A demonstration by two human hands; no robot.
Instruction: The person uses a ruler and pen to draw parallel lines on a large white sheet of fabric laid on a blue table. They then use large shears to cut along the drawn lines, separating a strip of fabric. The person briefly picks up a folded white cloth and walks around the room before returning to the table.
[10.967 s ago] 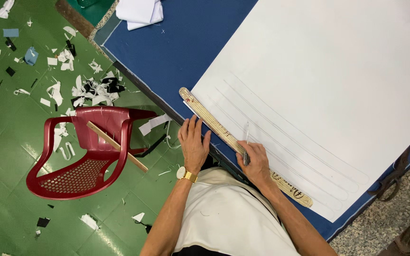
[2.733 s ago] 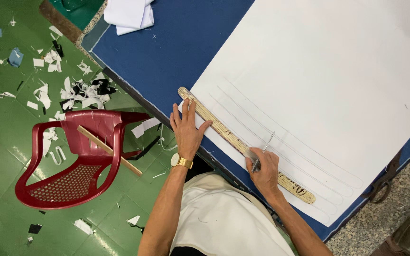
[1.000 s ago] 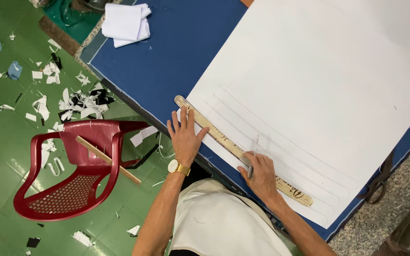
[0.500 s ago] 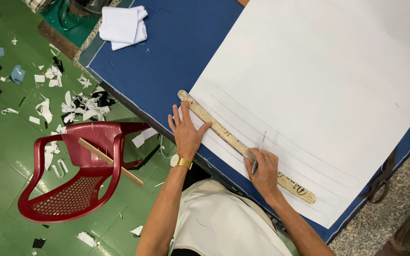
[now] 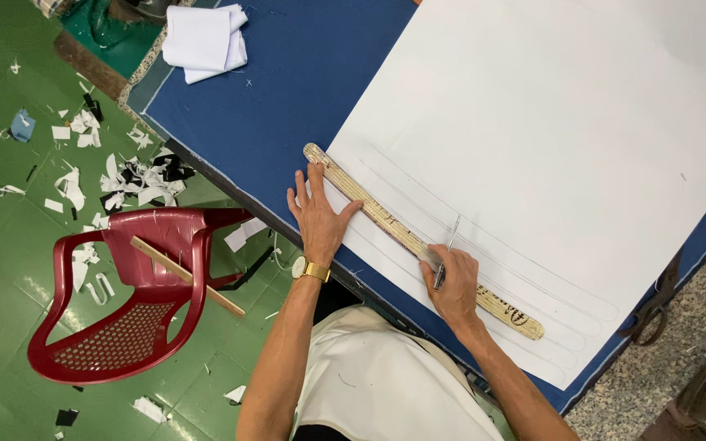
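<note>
A large white sheet (image 5: 549,122) lies on a blue-covered table (image 5: 288,90), marked with several long faint curved lines. A long curved wooden ruler (image 5: 386,220) lies across its near edge. My left hand (image 5: 318,216) presses flat on the ruler's left part, fingers spread, a gold watch on the wrist. My right hand (image 5: 453,286) rests on the ruler further right and grips a thin pen (image 5: 449,245) with its tip on the sheet just beyond the ruler.
A red plastic chair (image 5: 136,302) with a wooden stick (image 5: 185,276) across it stands on the green floor left of the table. Fabric and paper scraps (image 5: 124,175) litter the floor. Folded white cloth (image 5: 203,39) lies at the table's far corner.
My right hand has moved a little back and forth along the ruler with the pen. My left hand stays pressed on the ruler. The view shifted slightly.
</note>
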